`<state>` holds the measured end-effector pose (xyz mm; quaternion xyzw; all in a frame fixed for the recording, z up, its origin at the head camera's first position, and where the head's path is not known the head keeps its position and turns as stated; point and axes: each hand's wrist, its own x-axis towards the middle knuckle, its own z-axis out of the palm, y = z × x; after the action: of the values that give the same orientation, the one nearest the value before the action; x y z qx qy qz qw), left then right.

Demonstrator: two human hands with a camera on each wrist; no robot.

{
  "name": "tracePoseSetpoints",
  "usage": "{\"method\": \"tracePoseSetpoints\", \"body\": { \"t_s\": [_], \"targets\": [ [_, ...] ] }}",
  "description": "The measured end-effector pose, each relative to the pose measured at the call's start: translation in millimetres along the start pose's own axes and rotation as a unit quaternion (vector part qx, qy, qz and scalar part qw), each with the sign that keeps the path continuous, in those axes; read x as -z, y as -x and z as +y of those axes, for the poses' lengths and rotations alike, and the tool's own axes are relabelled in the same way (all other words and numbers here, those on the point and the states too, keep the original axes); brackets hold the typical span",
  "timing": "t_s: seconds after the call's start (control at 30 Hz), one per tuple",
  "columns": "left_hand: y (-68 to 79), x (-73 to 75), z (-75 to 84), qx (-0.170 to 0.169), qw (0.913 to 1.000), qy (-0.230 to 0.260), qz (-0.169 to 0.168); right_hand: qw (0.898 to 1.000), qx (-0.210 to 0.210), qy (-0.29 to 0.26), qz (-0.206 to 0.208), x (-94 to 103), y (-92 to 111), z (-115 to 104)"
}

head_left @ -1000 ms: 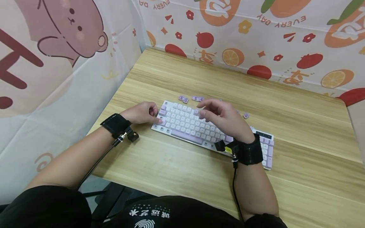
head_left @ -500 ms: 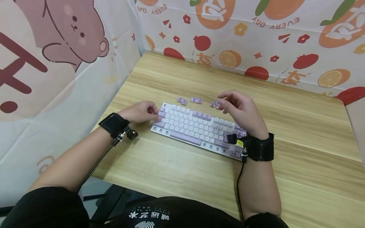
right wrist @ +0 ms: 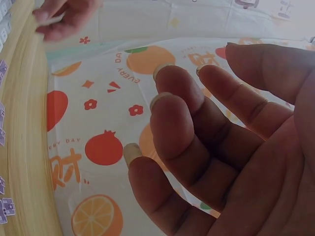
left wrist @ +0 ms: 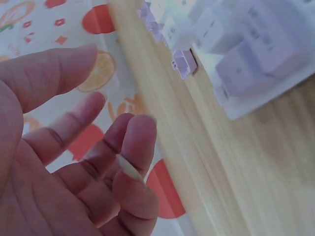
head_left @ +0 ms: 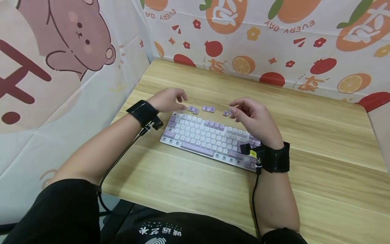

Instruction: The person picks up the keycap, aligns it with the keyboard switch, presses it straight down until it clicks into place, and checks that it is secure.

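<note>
A white and purple keyboard (head_left: 207, 135) lies on the wooden table, with bare switches showing along its front row. Behind its far edge sit loose purple keycaps: a left pair (head_left: 193, 110), a middle pair (head_left: 208, 109) and some at the right (head_left: 225, 113). My left hand (head_left: 168, 100) hovers by the keyboard's far left corner, fingertips close to the left pair. Its fingers are loosely bent and hold nothing in the left wrist view. Near the right keycaps my right hand (head_left: 256, 118) hangs over the keyboard's right part, fingers relaxed and parted, holding nothing in the right wrist view.
Printed cloth (head_left: 265, 40) with fruit patterns rises behind the table, and a bear-printed cloth (head_left: 82, 37) stands at the left. Black wrist straps (head_left: 142, 113) with small cameras and cables (head_left: 255, 193) are on both arms. The wooden tabletop (head_left: 329, 149) extends to the right.
My left hand has left the keyboard's left edge and moved up and right to the left keycaps. The right hand moved right off the keyboard's middle, then stayed nearly still.
</note>
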<state>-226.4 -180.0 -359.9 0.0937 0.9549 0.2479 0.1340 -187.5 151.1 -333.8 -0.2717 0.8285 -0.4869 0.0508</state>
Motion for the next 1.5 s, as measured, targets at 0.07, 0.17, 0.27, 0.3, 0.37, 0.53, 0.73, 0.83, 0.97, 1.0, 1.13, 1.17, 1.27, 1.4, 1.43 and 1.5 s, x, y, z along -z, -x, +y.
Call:
{"method": "tracePoseSetpoints", "body": {
  "t_s": [0.07, 0.17, 0.27, 0.3, 0.37, 0.53, 0.73, 0.83, 0.97, 1.0, 1.13, 1.17, 1.27, 1.4, 1.43, 1.5],
  "targets": [
    [-10.7, -1.7, 3.0, 0.003, 0.9998, -0.015, -0.011, 1.000, 0.003, 0.004, -0.001, -0.5, -0.8, 0.4],
    [-23.7, -6.6, 5.3, 0.021, 0.9990, -0.029, -0.027, 1.000, 0.008, 0.007, -0.005, -2.0, -2.4, 1.7],
    [-33.4, -13.5, 5.9, 0.036, 0.9979, -0.034, -0.043, 1.000, 0.010, 0.008, -0.011, -4.1, -3.4, 3.3],
    [-36.5, -16.0, 5.9, 0.035, 0.9976, -0.037, -0.047, 1.000, 0.010, 0.010, -0.012, -4.8, -3.6, 3.7],
    [-42.9, -20.8, 5.7, 0.023, 0.9972, -0.047, -0.053, 1.000, 0.009, 0.012, -0.015, -5.8, -3.8, 4.0],
    [-56.4, -29.0, 4.5, 0.007, 0.9961, -0.064, -0.060, 1.000, 0.001, 0.007, -0.017, -6.8, -3.8, 1.9],
    [-58.4, -31.7, 7.2, 0.029, 0.9962, -0.052, -0.063, 1.000, 0.000, -0.001, -0.021, -6.3, -3.7, 0.7],
    [-58.1, -31.6, 8.2, 0.020, 0.9966, -0.056, -0.057, 1.000, 0.001, 0.004, -0.022, -5.9, -4.1, 1.4],
    [-57.5, -27.2, 7.2, 0.012, 0.9972, -0.052, -0.053, 1.000, -0.003, 0.004, -0.027, -6.5, -5.0, 1.2],
    [-57.0, -24.9, 7.6, 0.010, 0.9978, -0.037, -0.053, 1.000, -0.005, 0.003, -0.029, -6.6, -5.3, 1.4],
    [-48.5, -12.5, 14.5, -0.002, 0.9850, 0.153, -0.080, 0.999, -0.010, 0.005, -0.036, -8.2, -6.3, 1.3],
    [-45.1, -9.7, 17.9, -0.008, 0.9686, 0.232, -0.090, 0.999, -0.010, 0.006, -0.036, -8.4, -6.4, 1.1],
    [-31.5, -4.7, 30.8, -0.040, 0.8757, 0.465, -0.124, 0.999, -0.007, 0.008, -0.032, -9.2, -6.2, 0.2],
    [-11.1, -7.5, 50.7, -0.127, 0.7470, 0.627, -0.181, 1.000, 0.016, -0.002, -0.005, -11.2, -4.3, -2.3],
    [-6.7, -9.4, 55.6, -0.147, 0.7262, 0.643, -0.195, 1.000, 0.026, -0.007, 0.007, -12.2, -3.9, -3.1],
    [0.7, -13.8, 65.4, -0.176, 0.6955, 0.663, -0.215, 0.998, 0.050, -0.021, 0.031, -14.3, -2.3, -5.4]
  ]
}}
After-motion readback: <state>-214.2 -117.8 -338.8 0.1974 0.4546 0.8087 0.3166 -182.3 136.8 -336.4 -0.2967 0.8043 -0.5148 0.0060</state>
